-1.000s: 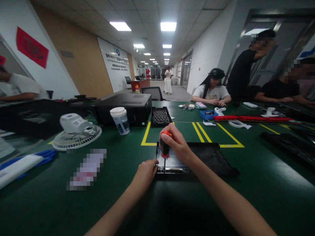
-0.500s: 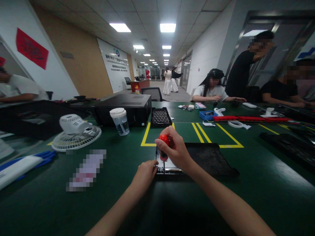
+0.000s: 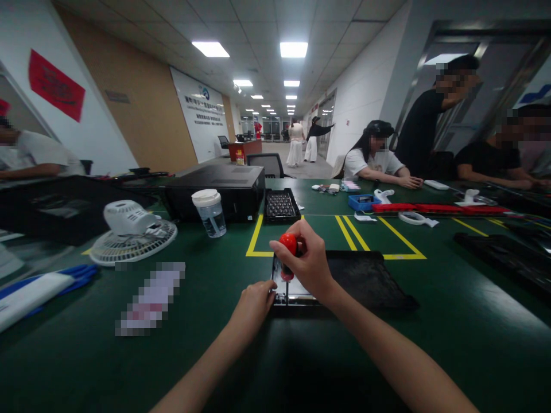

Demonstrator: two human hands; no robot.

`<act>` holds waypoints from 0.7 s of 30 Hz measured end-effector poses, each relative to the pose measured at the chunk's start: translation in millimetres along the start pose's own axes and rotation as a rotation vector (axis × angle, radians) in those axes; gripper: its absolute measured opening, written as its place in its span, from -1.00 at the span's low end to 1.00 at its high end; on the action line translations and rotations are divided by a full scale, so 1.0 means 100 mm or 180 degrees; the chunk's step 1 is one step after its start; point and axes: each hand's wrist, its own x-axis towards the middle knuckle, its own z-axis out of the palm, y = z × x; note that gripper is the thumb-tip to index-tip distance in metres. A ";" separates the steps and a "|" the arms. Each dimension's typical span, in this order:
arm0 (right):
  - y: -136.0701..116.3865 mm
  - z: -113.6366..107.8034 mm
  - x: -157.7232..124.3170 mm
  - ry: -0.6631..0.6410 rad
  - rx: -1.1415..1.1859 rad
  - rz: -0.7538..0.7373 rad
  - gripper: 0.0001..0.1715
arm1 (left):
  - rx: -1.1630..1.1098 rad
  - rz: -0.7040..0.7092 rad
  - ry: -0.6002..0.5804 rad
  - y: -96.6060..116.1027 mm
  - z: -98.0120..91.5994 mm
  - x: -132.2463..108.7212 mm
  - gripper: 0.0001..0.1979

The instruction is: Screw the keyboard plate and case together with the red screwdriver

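Ceiling lights (image 3: 294, 50) shine over the green tabletop (image 3: 193, 361). The right hand (image 3: 313, 261) has its grip clenched around the screwdriver (image 3: 288, 244), upright at the left end of the black case (image 3: 365, 278). It has rolled over, red cap now showing, so the driver seems to be turning. The left hand (image 3: 257, 295) touches the case's edge; I can't tell if it pinches. The tip is hard to make out.

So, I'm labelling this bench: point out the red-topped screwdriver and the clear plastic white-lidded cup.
Red-topped screwdriver (image 3: 288, 244), head view: on its rounded handle end.
Clear plastic white-lidded cup (image 3: 214, 219), head view: on its side.
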 end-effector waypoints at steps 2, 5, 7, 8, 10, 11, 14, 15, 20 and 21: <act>0.00 0.01 0.01 0.0075 -0.0052 -0.0035 -0.67 | 0.0006 -0.0009 -0.0003 -0.01 0.01 0.00 -0.77; -0.01 0.04 0.02 0.0204 -0.0136 -0.0092 -0.63 | 0.0019 -0.0049 -0.0034 -0.02 0.01 0.01 -0.76; -0.01 0.06 0.03 0.0261 -0.0168 -0.0109 -0.60 | 0.0020 -0.0088 -0.0056 -0.02 0.01 0.01 -0.76; -0.01 0.07 0.03 0.0283 -0.0179 -0.0117 -0.59 | 0.0017 -0.0100 -0.0062 -0.02 0.01 0.01 -0.76; 0.00 0.08 0.03 0.0328 -0.0204 -0.0132 -0.57 | 0.0002 -0.0095 -0.0061 -0.02 0.00 0.01 -0.76; 0.00 0.09 0.03 0.0348 -0.0215 -0.0139 -0.57 | -0.0008 -0.0084 -0.0050 -0.02 0.00 0.00 -0.76; 0.00 0.11 0.03 0.0410 -0.0215 -0.0121 -0.57 | -0.0009 -0.0119 -0.0062 -0.02 -0.01 0.00 -0.76; 0.00 0.12 0.03 0.0429 -0.0195 -0.0100 -0.58 | -0.0001 -0.0146 -0.0081 -0.01 -0.02 0.00 -0.77; 0.01 0.13 0.06 0.0376 0.0111 0.0087 -0.64 | -0.0005 -0.0130 -0.0098 -0.02 -0.02 0.00 -0.76; 0.02 0.13 0.07 0.0310 0.0245 0.0158 -0.66 | -0.0005 -0.0117 -0.0093 -0.02 -0.02 0.00 -0.76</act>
